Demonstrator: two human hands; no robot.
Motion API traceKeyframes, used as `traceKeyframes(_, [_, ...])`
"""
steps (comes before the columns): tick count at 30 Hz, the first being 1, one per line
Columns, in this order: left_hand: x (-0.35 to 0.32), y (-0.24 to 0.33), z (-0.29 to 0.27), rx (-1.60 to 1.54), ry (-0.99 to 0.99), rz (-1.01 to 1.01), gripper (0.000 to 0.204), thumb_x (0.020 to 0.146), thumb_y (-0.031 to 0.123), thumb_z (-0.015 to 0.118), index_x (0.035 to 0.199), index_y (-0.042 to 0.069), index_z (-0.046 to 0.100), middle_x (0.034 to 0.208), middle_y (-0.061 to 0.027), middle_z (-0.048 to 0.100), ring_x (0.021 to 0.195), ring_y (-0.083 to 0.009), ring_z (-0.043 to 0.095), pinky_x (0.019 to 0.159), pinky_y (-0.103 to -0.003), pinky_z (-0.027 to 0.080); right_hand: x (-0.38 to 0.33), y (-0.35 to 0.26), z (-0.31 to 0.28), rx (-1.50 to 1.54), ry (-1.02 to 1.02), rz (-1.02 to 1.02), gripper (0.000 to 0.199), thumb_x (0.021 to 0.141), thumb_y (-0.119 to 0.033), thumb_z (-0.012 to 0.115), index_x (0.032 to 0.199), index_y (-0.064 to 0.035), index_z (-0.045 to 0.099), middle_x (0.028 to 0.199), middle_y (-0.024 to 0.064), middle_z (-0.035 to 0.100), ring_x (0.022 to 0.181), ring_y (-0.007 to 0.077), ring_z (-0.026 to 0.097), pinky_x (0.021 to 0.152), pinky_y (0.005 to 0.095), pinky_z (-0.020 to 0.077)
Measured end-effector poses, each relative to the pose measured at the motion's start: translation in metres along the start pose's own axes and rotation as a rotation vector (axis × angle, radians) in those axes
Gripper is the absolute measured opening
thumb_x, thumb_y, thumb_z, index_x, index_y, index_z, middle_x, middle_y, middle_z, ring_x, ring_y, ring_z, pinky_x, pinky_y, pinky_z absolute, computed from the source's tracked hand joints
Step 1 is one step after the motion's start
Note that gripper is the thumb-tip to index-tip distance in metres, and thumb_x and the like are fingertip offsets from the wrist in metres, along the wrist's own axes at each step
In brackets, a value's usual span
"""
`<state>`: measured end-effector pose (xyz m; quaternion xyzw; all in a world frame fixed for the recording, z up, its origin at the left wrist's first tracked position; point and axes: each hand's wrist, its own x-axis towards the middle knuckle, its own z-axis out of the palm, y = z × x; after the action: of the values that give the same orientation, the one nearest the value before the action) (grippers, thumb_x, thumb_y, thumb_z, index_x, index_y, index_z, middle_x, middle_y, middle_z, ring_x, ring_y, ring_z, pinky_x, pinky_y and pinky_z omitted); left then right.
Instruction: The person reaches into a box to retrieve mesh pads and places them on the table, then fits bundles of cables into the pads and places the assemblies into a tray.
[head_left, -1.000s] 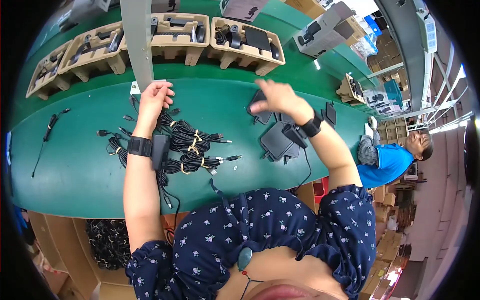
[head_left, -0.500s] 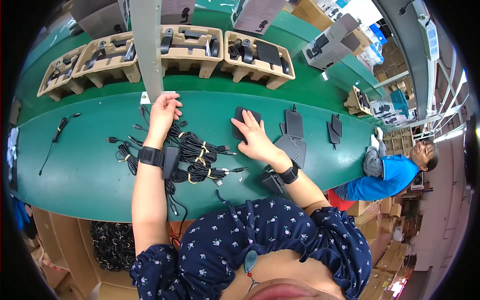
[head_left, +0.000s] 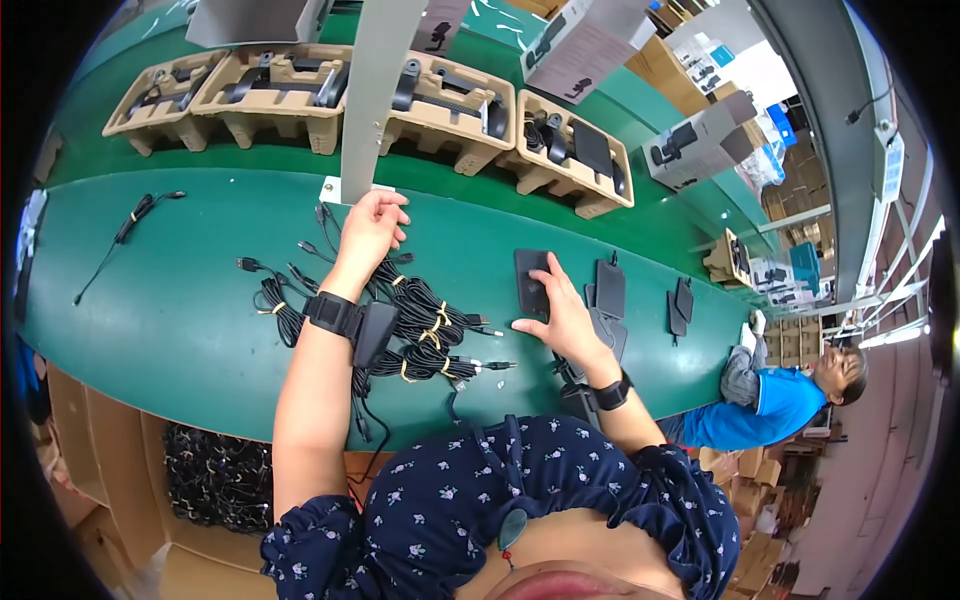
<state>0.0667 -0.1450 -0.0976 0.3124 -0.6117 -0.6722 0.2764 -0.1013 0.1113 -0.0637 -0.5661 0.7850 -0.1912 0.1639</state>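
Landmark: the cables [head_left: 420, 325] heaped mid-belt [head_left: 150, 320]. Bare belt runs left of them to one stray lead [head_left: 125, 225]. The left hand [head_left: 372, 228] rests at their far edge, fingers together. Right of them, the right hand [head_left: 560, 310], fingers spread, presses a black pad [head_left: 530, 280].

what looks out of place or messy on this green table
One loose black cable lies alone at the far left of the green table, apart from the bundled black cables by the left hand. Nothing looks spilled or damaged.
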Motion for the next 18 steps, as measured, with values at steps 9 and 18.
traceKeyframes(9, [0.006, -0.004, -0.002, 0.018, 0.0, 0.001, 0.015, 0.089, 0.007, 0.044, 0.1, 0.001, 0.053, 0.076, -0.0034, 0.057, 0.058, -0.0083, 0.052, 0.05, -0.021, 0.043, 0.024, -0.015, 0.003, -0.445, 0.158, 0.112, 0.039, 0.075, -0.013, 0.058, 0.113, -0.0081, 0.053, 0.116, 0.021, 0.052, 0.1, 0.0316, 0.055, 0.083, 0.0388, 0.0459])
traceKeyframes(18, [0.008, 0.002, -0.004, 0.03, -0.02, -0.03, 0.015, 0.09, 0.006, 0.043, 0.099, 0.001, 0.053, 0.077, -0.0032, 0.057, 0.057, -0.0082, 0.052, 0.05, -0.02, 0.043, 0.029, 0.004, 0.001, -0.278, 0.067, 0.328, 0.085, 0.068, -0.044, 0.071, 0.132, -0.0022, 0.033, 0.131, 0.0307, 0.033, 0.126, 0.0388, 0.03, 0.101, 0.0404, 0.0302])
